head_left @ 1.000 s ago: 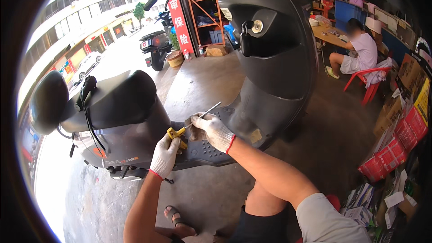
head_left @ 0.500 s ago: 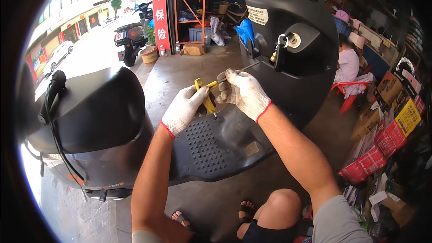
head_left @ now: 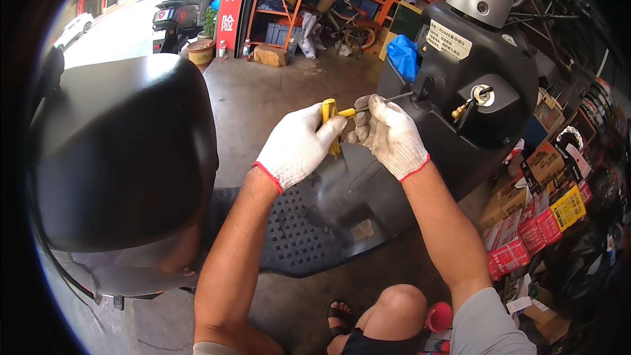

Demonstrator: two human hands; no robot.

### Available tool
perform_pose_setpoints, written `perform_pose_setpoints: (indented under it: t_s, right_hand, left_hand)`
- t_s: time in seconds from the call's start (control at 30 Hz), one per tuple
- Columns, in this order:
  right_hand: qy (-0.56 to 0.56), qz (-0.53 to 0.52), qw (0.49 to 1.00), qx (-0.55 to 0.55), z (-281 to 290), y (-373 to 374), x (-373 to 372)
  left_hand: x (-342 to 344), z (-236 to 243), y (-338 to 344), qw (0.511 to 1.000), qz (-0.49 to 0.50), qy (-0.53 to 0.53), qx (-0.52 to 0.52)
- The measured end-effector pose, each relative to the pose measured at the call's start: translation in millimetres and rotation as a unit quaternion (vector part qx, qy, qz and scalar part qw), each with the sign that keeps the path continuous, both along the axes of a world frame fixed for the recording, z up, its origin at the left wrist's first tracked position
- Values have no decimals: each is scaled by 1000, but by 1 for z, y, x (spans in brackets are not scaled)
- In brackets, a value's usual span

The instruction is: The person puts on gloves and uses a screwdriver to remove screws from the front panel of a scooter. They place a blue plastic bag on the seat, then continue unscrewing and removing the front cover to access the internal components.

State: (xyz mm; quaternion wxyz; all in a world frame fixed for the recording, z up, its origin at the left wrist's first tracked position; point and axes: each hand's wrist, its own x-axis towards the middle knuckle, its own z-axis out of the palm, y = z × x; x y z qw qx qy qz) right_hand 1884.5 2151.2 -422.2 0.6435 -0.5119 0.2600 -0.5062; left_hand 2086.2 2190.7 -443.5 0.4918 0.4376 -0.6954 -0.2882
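Observation:
A yellow T-handled screwdriver (head_left: 330, 112) is held between my two gloved hands, above the black scooter's footboard (head_left: 296, 230). My left hand (head_left: 292, 148) is closed around its yellow handle. The fingers of my right hand (head_left: 397, 138) pinch its thin metal shaft (head_left: 399, 96). The shaft's tip reaches the black bag hook (head_left: 424, 84) on the scooter's front panel (head_left: 447, 151); whether it sits in a screw is too small to tell. Beside the hook a crumpled blue piece (head_left: 402, 58) is tucked in. A key (head_left: 465, 113) hangs in the ignition lock, right of the hook.
The black scooter seat (head_left: 125, 151) rises at my left. Boxes (head_left: 526, 236) are stacked along the right side. Behind stand orange shelves (head_left: 289, 0), a cardboard-coloured block (head_left: 271, 56) on the floor and a potted plant (head_left: 200, 51). Another scooter (head_left: 181, 23) is parked outside.
The view has shifted toward the scooter's front. Both hands, still holding the screwdriver, have moved right in the picture, and its tip has come to the hook.

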Motion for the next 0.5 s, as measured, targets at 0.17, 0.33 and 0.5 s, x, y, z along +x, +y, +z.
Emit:
perform_pose_setpoints:
  t_s: [0.17, 0.33, 0.5]
  right_hand:
    - [-14, -1, 1000, -2, 2, 3, -10]
    - [-5, -8, 1000, 2, 4, 1, -21]
    - [-33, 2, 999, 5, 0, -3, -20]
  left_hand:
    - [-9, 4, 2, 998, 17, -44, -46]
    - [-28, 4, 6, 991, 60, -68, -102]
    - [-30, 2, 5, 973, 109, -89, -180]
